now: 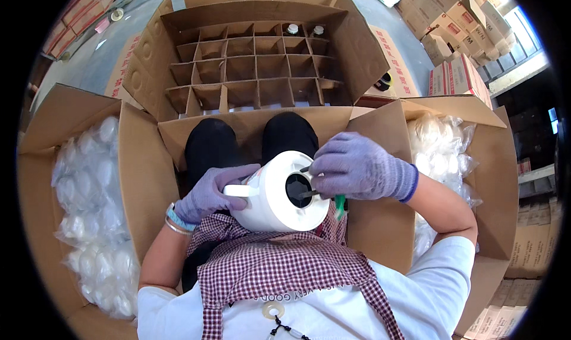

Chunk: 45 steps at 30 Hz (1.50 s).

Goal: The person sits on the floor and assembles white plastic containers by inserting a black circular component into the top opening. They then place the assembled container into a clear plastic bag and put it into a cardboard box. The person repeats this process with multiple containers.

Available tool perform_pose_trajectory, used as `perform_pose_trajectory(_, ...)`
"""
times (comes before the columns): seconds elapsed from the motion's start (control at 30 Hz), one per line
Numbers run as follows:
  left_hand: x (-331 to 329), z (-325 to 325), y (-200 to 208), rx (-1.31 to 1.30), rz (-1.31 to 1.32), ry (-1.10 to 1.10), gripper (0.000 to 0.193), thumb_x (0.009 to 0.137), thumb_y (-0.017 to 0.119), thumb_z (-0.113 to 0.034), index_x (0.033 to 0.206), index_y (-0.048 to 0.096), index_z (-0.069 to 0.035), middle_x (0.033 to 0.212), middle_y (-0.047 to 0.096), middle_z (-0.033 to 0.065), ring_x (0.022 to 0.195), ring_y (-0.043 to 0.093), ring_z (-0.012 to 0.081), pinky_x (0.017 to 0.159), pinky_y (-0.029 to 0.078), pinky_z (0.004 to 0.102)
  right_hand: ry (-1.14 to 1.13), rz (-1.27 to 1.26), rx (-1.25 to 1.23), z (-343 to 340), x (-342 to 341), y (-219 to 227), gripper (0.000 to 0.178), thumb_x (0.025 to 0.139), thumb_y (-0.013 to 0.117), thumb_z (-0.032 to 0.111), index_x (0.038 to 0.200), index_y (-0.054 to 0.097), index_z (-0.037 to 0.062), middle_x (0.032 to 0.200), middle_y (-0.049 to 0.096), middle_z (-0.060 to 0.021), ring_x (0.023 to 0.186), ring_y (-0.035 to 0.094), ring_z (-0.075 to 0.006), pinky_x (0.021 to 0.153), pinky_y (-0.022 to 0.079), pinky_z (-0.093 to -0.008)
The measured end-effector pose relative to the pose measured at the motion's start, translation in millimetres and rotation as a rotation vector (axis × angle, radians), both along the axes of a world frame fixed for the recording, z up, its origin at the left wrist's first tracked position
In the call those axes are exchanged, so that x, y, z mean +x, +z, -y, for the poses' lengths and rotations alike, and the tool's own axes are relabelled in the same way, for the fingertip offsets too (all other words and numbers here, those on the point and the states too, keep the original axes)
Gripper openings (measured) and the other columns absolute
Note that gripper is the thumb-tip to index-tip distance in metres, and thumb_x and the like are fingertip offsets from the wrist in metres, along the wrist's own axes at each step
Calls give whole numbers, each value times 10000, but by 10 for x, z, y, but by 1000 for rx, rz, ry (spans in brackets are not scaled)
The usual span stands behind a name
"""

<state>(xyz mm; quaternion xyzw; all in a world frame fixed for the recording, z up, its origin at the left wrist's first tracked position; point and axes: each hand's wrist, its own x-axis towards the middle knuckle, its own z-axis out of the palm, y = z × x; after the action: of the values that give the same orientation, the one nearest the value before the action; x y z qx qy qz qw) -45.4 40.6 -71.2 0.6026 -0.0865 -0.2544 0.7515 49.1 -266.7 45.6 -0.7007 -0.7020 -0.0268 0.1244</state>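
A white jug (257, 204) with a side handle lies tilted in my lap, its round dark opening turned up and to the right. My left hand (209, 192), in a grey-purple glove, is closed round the jug at its handle side. At the opening, my gloved right hand (357, 166) is closed on a dark tool (308, 194) with two tips. Both tips reach over the rim of the hole. A green piece (340, 203) shows below the right fingers; whether it belongs to the tool I cannot tell. Most of the tool is hidden by the glove.
Ahead stands an open carton (256, 115) with cardboard dividers; two white-capped items (292, 29) sit in its far right cells. Open boxes on the left (148, 179) and right (380, 185) hold bagged, pale rounded pieces (95, 203). Stacked cartons (452, 19) stand farther back.
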Motion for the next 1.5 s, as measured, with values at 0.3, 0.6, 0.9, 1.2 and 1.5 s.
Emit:
perform_pose_trajectory(0.3, 393, -156, -245, -85, 56, -313, 839, 664, 892, -256, 1387, 554, 3, 1263, 667, 103, 1127, 617, 180, 1051, 424, 328, 266, 189, 52, -155, -127, -89, 180, 724, 705, 211, 888, 640, 177, 976, 580, -20, 982, 613, -217, 861, 559, -346)
perform_pose_trajectory(0.6, -277, 417, -158, 383, 113, 261, 782, 780, 803, -311, 1420, 495, 16, 1235, 670, 114, 1084, 644, 174, 964, 499, 330, -670, -439, 3, -87, -145, -589, 189, 874, 677, 268, 926, 650, 89, 831, 649, -141, 776, 664, -330, 681, 525, -414)
perform_pose_trajectory(0.9, -111, 336, 159, 423, 350, 629, 259, 917, 686, -189, 1074, 607, 1, 924, 681, 81, 802, 626, 138, 740, 511, 284, -1052, -899, 745, 36, 525, -794, 267, 903, 658, 285, 982, 615, 34, 862, 675, -164, 821, 672, -345, 749, 538, -419)
perform_pose_trajectory(1.2, 331, 513, 771, 1233, 1418, -285, 333, 774, 750, -399, 597, 592, -166, 568, 543, 14, 564, 550, 221, 586, 413, 392, -1590, -177, -158, 566, 1937, -2410, 352, 890, 532, 178, 1184, 564, -12, 1117, 657, -223, 1022, 666, -342, 863, 553, -433)
perform_pose_trajectory(1.5, 253, 502, -131, 1066, 1257, -329, 185, 792, 735, -350, 799, 698, -169, 712, 623, 0, 701, 599, 200, 800, 463, 430, -1103, -263, -302, 490, 1449, -955, 451, 914, 556, 419, 1165, 631, 52, 1192, 598, -218, 1080, 622, -375, 844, 542, -465)
